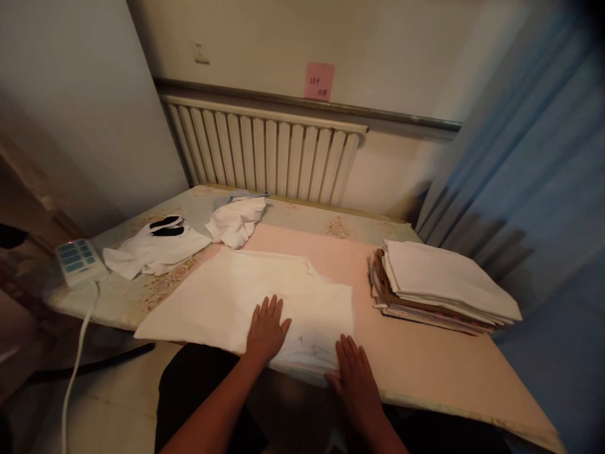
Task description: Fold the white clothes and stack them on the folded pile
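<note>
A white garment [212, 293], perhaps a shirt, is spread over the pink sheet at the table's near edge. My left hand [267, 331] lies flat on its middle with fingers spread. At the garment's lower right corner, my right hand [355, 372] rests with its fingers stretched out; its thumb is by the near edge, where the cloth is slightly wrinkled. Whether any cloth sits under that thumb I cannot make out.
On the right stands a stack of folded cloths [449, 277], white on top. Crumpled white cloth [239, 221] and a white piece with black parts [161, 246] lie at the back left. A power strip [80, 261] with a cord sits left; a radiator [265, 148] is behind, a blue curtain [520, 157] right.
</note>
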A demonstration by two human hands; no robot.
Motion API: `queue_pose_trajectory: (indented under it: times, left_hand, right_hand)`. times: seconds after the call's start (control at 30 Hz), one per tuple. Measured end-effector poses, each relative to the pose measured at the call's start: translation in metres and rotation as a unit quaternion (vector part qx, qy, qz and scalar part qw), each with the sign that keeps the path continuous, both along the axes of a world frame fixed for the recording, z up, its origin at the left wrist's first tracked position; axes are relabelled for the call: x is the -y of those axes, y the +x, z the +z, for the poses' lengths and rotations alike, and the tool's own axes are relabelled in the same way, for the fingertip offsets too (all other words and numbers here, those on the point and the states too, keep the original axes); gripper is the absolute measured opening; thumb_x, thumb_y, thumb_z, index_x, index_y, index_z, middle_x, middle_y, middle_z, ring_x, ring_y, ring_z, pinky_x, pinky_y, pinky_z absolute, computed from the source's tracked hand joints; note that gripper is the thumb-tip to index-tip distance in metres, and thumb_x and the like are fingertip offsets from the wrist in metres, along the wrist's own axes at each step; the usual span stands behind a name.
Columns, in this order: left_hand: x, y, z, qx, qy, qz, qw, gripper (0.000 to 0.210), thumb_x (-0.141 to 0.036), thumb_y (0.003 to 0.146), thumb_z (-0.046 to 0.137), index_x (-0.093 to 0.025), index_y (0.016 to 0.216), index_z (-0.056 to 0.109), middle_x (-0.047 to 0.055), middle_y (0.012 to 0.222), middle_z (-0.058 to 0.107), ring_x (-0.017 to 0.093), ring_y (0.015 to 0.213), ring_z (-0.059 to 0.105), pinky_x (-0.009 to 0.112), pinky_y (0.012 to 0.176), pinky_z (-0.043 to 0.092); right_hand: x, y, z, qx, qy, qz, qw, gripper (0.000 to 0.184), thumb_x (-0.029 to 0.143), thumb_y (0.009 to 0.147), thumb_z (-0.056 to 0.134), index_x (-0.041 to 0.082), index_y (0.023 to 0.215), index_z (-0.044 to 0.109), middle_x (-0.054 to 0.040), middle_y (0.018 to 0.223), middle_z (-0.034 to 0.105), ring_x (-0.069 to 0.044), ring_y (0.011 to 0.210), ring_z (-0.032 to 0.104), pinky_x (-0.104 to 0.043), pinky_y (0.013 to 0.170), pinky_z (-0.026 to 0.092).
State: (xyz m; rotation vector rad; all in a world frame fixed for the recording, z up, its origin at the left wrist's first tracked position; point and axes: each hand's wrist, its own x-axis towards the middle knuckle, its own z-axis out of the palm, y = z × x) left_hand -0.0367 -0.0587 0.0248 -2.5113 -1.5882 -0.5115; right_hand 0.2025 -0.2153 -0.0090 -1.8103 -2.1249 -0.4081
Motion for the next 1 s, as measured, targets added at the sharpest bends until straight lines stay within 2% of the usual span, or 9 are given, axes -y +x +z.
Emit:
queue_pose_trajectory:
  times: [0.13,0.23,0.37,0.47,0.53,0.63,0.83,1.0]
  left_hand:
    - [0.0,0.0,0.002,-0.003,0.001,0.0,1.0,0.057,-0.047,0.092,0.036,-0.016,0.139,0.044,0.011,0.147,0.041,0.03,0.138,0.032,0.051,0.111,0.029]
    - [0.0,-0.001,0.003,-0.003,0.005,-0.002,1.0,0.057,-0.047,0.092,0.036,-0.016,0.139,0.044,0.012,0.146,0.042,0.031,0.138,0.033,0.051,0.111,0.029]
    - [0.0,-0.001,0.004,-0.008,0.009,-0.005,1.0,0.057,-0.047,0.092,0.036,-0.015,0.139,0.044,0.012,0.146,0.043,0.031,0.138,0.032,0.051,0.111,0.029]
    - [-0.001,-0.001,0.003,-0.016,0.012,-0.005,1.0,0.057,-0.047,0.093,0.035,-0.015,0.14,0.044,0.012,0.147,0.041,0.031,0.138,0.032,0.051,0.11,0.03]
    - [-0.001,-0.002,0.003,-0.017,0.014,-0.006,1.0,0.057,-0.047,0.093,0.035,-0.016,0.14,0.043,0.011,0.148,0.041,0.03,0.139,0.031,0.05,0.11,0.031]
    - [-0.002,-0.002,0.002,-0.015,0.015,-0.008,1.0,0.055,-0.046,0.093,0.036,-0.02,0.14,0.043,0.009,0.147,0.042,0.03,0.139,0.032,0.05,0.11,0.031]
    - [-0.001,-0.001,0.006,-0.032,0.006,-0.012,0.999,0.054,-0.043,0.093,0.036,-0.021,0.142,0.041,0.007,0.148,0.04,0.029,0.139,0.03,0.049,0.11,0.03]
    - [0.002,0.0,0.013,-0.04,-0.005,-0.012,0.999,0.054,-0.042,0.093,0.037,-0.022,0.143,0.039,0.006,0.149,0.04,0.027,0.14,0.029,0.047,0.111,0.03]
  right_hand:
    - [0.008,0.013,0.0,-0.032,-0.004,0.013,0.999,0.061,0.044,0.094,0.046,0.017,0.146,0.03,-0.012,0.147,0.04,-0.029,0.138,0.033,-0.051,0.109,0.033]
    - [-0.001,0.023,0.004,-0.093,0.014,-0.027,0.995,0.053,0.041,0.097,0.039,0.019,0.145,0.032,-0.0118,0.141,0.048,-0.028,0.132,0.042,-0.049,0.105,0.04]
    - [-0.037,0.022,0.026,-0.146,0.061,-0.059,0.986,0.051,0.038,0.097,0.035,0.015,0.142,0.037,-0.0149,0.14,0.049,-0.027,0.131,0.044,-0.048,0.104,0.041]
    - [-0.071,0.009,0.043,-0.149,0.078,-0.025,0.985,0.048,0.033,0.097,0.035,0.014,0.141,0.039,-0.0155,0.139,0.049,-0.027,0.134,0.039,-0.048,0.107,0.039]
    - [-0.09,0.001,0.046,-0.137,0.075,0.002,0.988,0.047,0.029,0.096,0.037,0.013,0.141,0.039,-0.0159,0.141,0.047,-0.027,0.137,0.034,-0.049,0.109,0.036]
    - [-0.109,0.002,0.038,-0.106,0.052,0.019,0.993,0.047,0.028,0.094,0.042,0.012,0.138,0.042,-0.0169,0.143,0.044,-0.028,0.139,0.029,-0.05,0.111,0.031]
    - [-0.117,0.028,0.01,-0.103,0.028,-0.035,0.994,0.049,0.039,0.094,0.043,0.01,0.135,0.045,-0.02,0.141,0.045,-0.032,0.137,0.032,-0.055,0.11,0.027]
    - [-0.115,0.033,0.008,-0.122,0.029,-0.028,0.992,0.053,0.041,0.095,0.039,0.01,0.138,0.04,-0.0204,0.143,0.043,-0.032,0.138,0.03,-0.055,0.11,0.026]
